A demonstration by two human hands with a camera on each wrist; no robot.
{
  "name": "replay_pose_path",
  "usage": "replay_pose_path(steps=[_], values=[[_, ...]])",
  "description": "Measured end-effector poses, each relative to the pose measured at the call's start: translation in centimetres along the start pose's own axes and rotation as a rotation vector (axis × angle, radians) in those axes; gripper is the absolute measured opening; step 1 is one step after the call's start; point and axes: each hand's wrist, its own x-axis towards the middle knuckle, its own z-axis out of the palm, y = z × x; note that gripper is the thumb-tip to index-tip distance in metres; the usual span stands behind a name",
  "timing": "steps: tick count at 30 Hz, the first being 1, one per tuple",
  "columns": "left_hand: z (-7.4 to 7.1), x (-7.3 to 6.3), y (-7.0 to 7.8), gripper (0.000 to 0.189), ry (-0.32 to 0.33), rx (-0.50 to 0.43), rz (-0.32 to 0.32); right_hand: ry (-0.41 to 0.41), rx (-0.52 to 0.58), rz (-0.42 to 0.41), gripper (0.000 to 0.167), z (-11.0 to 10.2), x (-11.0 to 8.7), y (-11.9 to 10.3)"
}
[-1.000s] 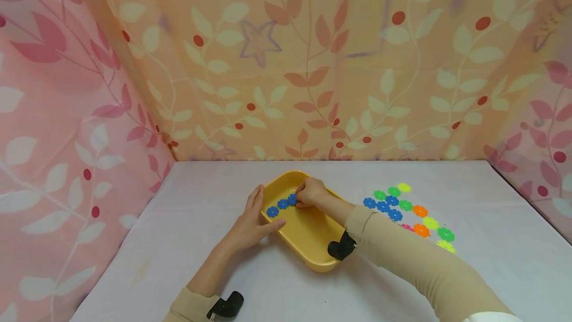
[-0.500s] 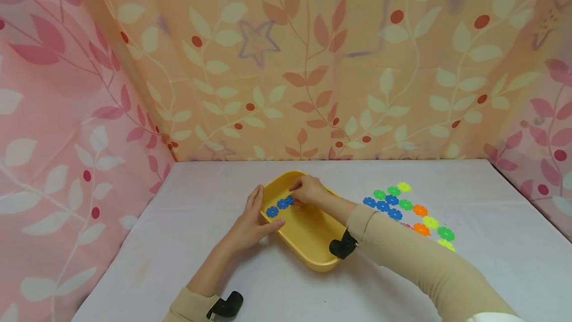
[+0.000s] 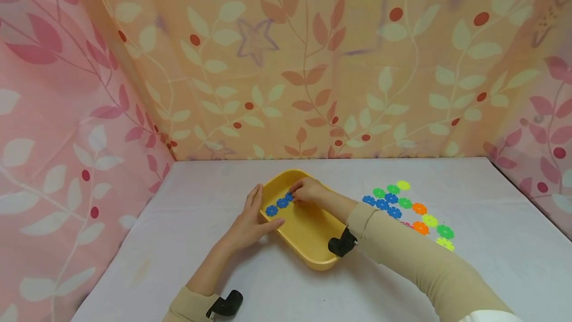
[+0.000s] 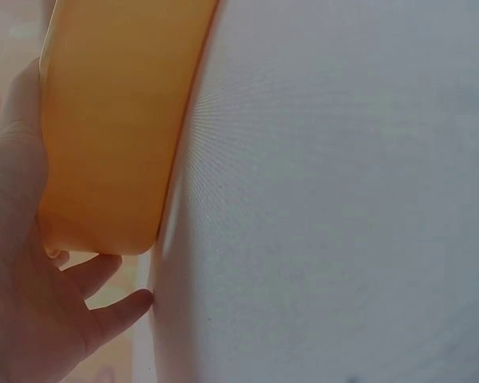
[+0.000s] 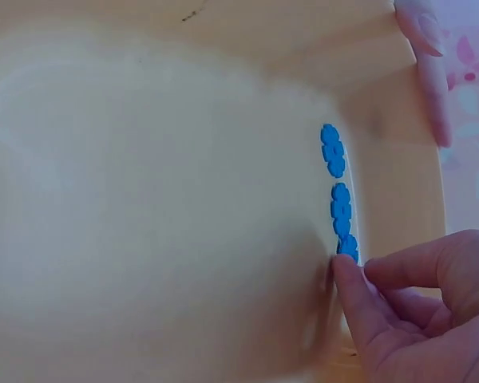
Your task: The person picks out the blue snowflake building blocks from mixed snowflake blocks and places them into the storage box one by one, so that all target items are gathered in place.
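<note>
A yellow plastic tub (image 3: pixel 308 237) stands at an angle on the table, with three blue flower-shaped discs in a row along its far-left end. My left hand (image 3: pixel 252 222) rests on the tub's left corner, fingers straight along the outside and thumb over the rim. In the left wrist view, its fingers spread below the tub's end wall (image 4: pixel 104 159). Inside the tub, my right hand (image 3: pixel 309 190) pinches the third blue disc (image 5: pixel 349 246) at its edge; the fingertips partly hide it. The other two discs (image 5: pixel 341 209) lie flat in line with it.
Right of the tub, more flower-shaped discs lie loose on the white tablecloth: blue (image 3: pixel 382 204), green (image 3: pixel 445 231), orange (image 3: pixel 420 228), yellow (image 3: pixel 430 220) and a partly hidden pink one (image 3: pixel 406 224). Patterned curtains (image 3: pixel 286 88) close off the back and sides.
The third blue disc has shifted slightly left, closer to the other two. My right fingers have lifted a little and come back down at its edge. My left hand has stayed in place.
</note>
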Motion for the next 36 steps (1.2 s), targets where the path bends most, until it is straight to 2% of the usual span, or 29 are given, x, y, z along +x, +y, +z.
replay_pose_path(steps=[5, 11, 15, 26, 36], values=[[-0.04, -0.02, 0.08, 0.115, -0.001, -0.008, 0.006, 0.006, -0.008, -0.013, 0.024, -0.13, 0.19, -0.05], [-0.05, -0.01, 0.02, 0.114, -0.005, -0.006, 0.011, -0.084, 0.027, -0.052, 0.028, 0.19, 0.29, 0.04], [-0.05, 0.07, 0.01, 0.115, -0.013, 0.0, -0.006, -0.074, 0.012, -0.048, 0.029, 0.33, 0.33, 0.18], [-0.05, 0.07, 0.11, 0.115, -0.009, -0.003, -0.014, -0.048, 0.039, 0.033, 0.027, -0.26, 0.14, -0.19], [-0.1, 0.05, 0.27, 0.114, -0.013, -0.004, -0.028, -0.085, 0.091, 0.004, 0.032, -0.26, 0.12, -0.36]])
